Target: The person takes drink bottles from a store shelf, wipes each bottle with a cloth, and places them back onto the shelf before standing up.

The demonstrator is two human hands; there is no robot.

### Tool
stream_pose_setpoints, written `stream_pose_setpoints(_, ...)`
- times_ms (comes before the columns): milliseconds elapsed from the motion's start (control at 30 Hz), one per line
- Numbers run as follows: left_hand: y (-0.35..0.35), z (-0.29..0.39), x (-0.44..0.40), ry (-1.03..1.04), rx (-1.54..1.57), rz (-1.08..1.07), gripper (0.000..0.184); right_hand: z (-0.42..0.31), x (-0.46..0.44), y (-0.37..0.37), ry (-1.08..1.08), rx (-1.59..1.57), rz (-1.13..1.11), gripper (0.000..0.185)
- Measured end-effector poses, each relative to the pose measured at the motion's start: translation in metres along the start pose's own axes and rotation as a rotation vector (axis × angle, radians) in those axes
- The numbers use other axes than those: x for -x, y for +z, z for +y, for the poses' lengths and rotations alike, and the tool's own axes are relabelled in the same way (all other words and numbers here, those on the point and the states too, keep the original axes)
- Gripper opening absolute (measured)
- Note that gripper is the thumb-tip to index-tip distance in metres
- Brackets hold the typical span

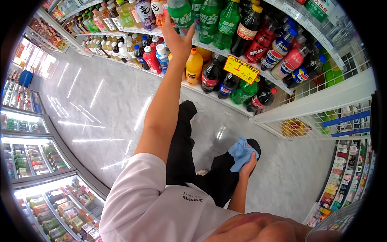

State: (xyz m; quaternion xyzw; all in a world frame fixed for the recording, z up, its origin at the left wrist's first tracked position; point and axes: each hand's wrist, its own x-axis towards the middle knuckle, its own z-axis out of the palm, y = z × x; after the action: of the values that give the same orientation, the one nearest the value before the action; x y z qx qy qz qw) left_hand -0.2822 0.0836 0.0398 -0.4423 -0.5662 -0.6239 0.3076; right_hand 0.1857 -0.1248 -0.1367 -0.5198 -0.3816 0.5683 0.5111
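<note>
My left hand (177, 40) reaches up to the drink shelf and is closed around the lower part of a green soda bottle (181, 14), thumb on its right side. The bottle's top is cut off by the frame edge. More green soda bottles (209, 22) stand just right of it, and a purple-labelled bottle (145, 15) stands to the left. Down by my right knee, my right hand (248, 166) is closed on a crumpled blue cloth (241, 153), which hangs over its fingers.
A lower shelf holds an orange juice bottle (194, 66) and several cola bottles (211, 76). A yellow price sign (241, 69) sticks out from the shelf edge. A white wire rack (318, 109) stands right; open coolers (48, 157) line the left across grey floor tiles (88, 101).
</note>
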Motion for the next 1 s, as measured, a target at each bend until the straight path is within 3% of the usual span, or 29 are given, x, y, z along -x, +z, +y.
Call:
stream_pose_setpoints(100, -0.01, 0.016, 0.001, -0.135, 0.312, -0.046, 0.085, 0.001, -0.001, -0.003, -0.016, -0.001, 0.0, 0.049)
stream_pose_setpoints(200, -0.02, 0.041, -0.005, -0.077, 0.443, -0.068, 0.093, 0.002, -0.002, -0.001, -0.006, -0.037, 0.008, 0.049)
stream_pose_setpoints(333, -0.043, 0.119, 0.001, -0.261, 0.757, -0.191, 0.078, -0.002, -0.004, 0.004, -0.013, -0.04, 0.007, 0.05)
stream_pose_setpoints(400, -0.051, 0.16, 0.017, -0.645, 1.173, -0.351, 0.07, -0.003, -0.004, 0.007, -0.011, -0.039, 0.005, 0.049)
stream_pose_setpoints(467, -0.063, 0.205, 0.028, -1.023, 1.362, -0.524, 0.061, -0.001, -0.006, 0.005, -0.005, -0.045, -0.011, 0.049)
stream_pose_setpoints(567, -0.064, 0.238, 0.049, -1.323, 1.704, -0.77, 0.062, -0.003, -0.006, 0.004, -0.01, -0.073, 0.012, 0.049)
stream_pose_setpoints(733, -0.065, 0.263, 0.086, -1.605, 1.575, -1.048, 0.072, -0.007, -0.007, -0.002, 0.042, -0.319, 0.068, 0.053)
stream_pose_setpoints(900, -0.069, 0.277, 0.115, -1.843, 1.674, -1.173, 0.07, -0.039, -0.012, 0.001, 0.337, -0.9, 0.258, 0.056)
stream_pose_setpoints(933, -0.069, 0.279, 0.118, -1.884, 1.683, -1.191, 0.068, -0.039, -0.013, -0.006, 0.281, -0.991, 0.123, 0.056)
stream_pose_setpoints(1000, -0.069, 0.281, 0.124, -1.911, 1.701, -1.281, 0.072, -0.07, -0.015, -0.002, 0.191, -1.05, 0.144, 0.056)
